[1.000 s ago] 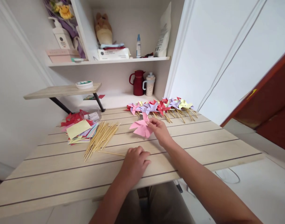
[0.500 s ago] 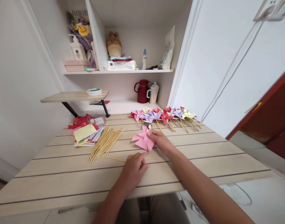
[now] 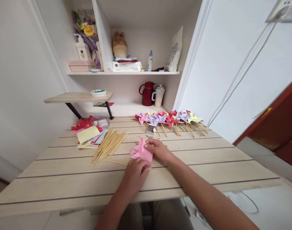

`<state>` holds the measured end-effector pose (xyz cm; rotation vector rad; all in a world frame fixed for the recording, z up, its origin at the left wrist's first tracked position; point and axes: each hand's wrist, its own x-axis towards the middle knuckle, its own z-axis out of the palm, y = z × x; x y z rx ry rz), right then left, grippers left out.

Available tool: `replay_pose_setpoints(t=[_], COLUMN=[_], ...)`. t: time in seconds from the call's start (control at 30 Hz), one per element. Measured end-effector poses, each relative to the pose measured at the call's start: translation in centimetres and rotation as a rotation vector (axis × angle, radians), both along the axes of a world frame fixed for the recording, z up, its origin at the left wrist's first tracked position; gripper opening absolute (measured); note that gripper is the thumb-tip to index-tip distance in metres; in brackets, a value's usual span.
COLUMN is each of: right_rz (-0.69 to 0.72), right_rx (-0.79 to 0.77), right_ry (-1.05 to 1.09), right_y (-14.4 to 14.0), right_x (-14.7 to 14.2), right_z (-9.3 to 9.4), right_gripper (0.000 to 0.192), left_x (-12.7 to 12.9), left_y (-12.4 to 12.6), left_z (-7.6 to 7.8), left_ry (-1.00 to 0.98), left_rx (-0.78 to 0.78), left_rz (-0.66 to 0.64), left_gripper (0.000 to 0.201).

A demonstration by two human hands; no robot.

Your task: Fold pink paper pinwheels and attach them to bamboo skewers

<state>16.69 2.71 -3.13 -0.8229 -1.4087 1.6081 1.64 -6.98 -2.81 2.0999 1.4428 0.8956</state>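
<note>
Already a long row of finished pinwheels (image 3: 169, 118), pink, purple, red and yellow on their sticks, lies along the far side of the desk (image 3: 208, 166), well beyond both hands. Up and to the left of the hands sits a stack of coloured paper squares (image 3: 89, 136), and just beside it a loose bundle of bamboo skewers (image 3: 109, 145), so by my reckoning a good many pinwheels are made and plenty of material is left. A small box (image 3: 151, 129) rests between the hands and the finished row.

One pink paper pinwheel head (image 3: 141, 152) is in work now, with no stick on it that I can see. It lies on the desk directly between the two hands. A single skewer (image 3: 116, 162) lies just left of the left hand (image 3: 136, 174).

As for the grip: the right hand (image 3: 157, 150) pinches the pink paper's upper edge with fingertips closed on it. The left hand, fingers curled and partly closed, presses on the paper's near edge from below.
</note>
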Motion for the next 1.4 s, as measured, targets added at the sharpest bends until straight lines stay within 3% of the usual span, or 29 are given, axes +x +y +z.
replay_pose_setpoints(t=[0.5, 0.67, 0.77, 0.87, 0.93, 1.03, 1.13, 1.17, 1.27, 1.4], right_rz=[0.049, 0.053, 0.070, 0.030, -0.026, -0.166, -0.335, -0.375, -0.436, -0.408], right_rx=[0.200, 0.213, 0.032, -0.176, -0.175, -0.142, -0.074, -0.050, 0.003, 0.039], right_ry=[-0.223, -0.238, -0.087, 0.105, 0.146, 0.227, 0.313, 0.331, 0.341, 0.288], right_y=[-0.7, -1.1, -1.0, 0.2, 1.9, 5.2, 7.5, 7.9, 7.5, 5.8], right_x=[0.3, 0.1, -0.1, -0.4, -0.8, -1.4, -1.6, -1.6, -1.3, -1.0], right_z=[1.3, 1.4, 1.4, 1.7, 2.2, 3.3, 4.2, 4.4, 4.2, 3.7], right_gripper=[0.023, 0.025, 0.029, 0.032, 0.033, 0.033, 0.034, 0.035, 0.037, 0.037], left_x=[-0.1, -0.1, 0.0, -0.2, -0.7, -1.7, -2.6, -2.8, -2.9, -1.9], left_y=[0.1, 0.0, -0.3, 0.0, 1.4, 5.4, 10.5, 11.9, 14.5, 14.5], left_z=[-0.5, -0.6, -0.1, 1.1, 2.6, 5.0, 6.1, 6.0, 4.1, 0.9], left_ry=[0.014, -0.016, -0.123, -0.440, -0.653, -0.874, -1.026, -1.055, -1.084, -1.068], left_rx=[0.002, 0.009, -0.054, -0.240, -0.236, 0.054, 0.192, 0.213, 0.219, 0.165], left_rz=[-0.018, -0.020, -0.048, -0.079, -0.007, 0.280, 0.491, 0.587, 0.657, 0.666], left_gripper=[0.016, 0.016, 0.016, 0.022, 0.027, 0.029, 0.028, 0.026, 0.026, 0.026])
